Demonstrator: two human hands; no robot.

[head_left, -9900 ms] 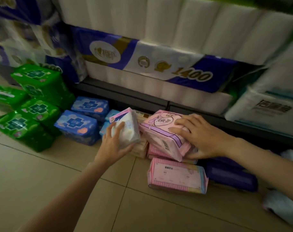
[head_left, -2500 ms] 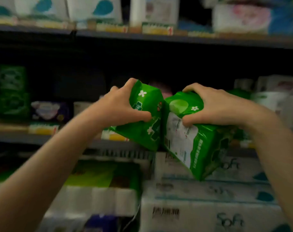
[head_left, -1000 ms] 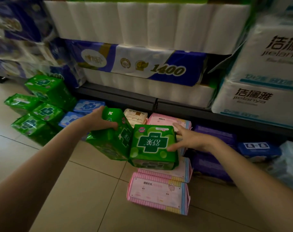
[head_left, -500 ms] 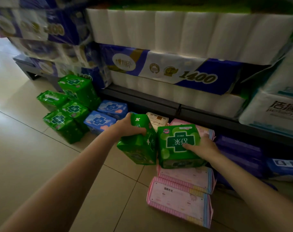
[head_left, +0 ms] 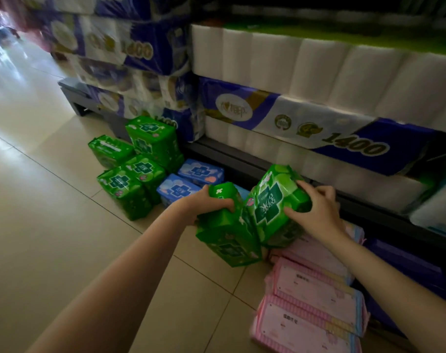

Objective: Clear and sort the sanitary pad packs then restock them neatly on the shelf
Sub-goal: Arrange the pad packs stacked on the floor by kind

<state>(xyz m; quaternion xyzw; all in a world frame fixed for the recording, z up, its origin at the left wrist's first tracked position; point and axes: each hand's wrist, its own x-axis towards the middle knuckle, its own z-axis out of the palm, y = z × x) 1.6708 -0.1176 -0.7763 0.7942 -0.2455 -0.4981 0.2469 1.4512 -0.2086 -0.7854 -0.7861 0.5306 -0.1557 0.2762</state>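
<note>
Left hand grips the top of 1 green pack, fingers curled over its upper edge, forearm reaching in from the lower left. Right hand clamps a second green pack, thumb on its printed face and fingers curled over the far side, forearm coming in from the lower right. The 2 packs touch side by side, both tilted, just above the floor tiles; whether their lower corners touch the floor, I cannot tell. Below the right forearm lie 2 pink packs overlapping, flat on the floor. To the left, 4 more green packs sit clustered against the base of the shelf, with 2 blue packs just beside them, nearer the hands. Above, on the shelf, bulk toilet-roll bundles are stacked high.
</note>
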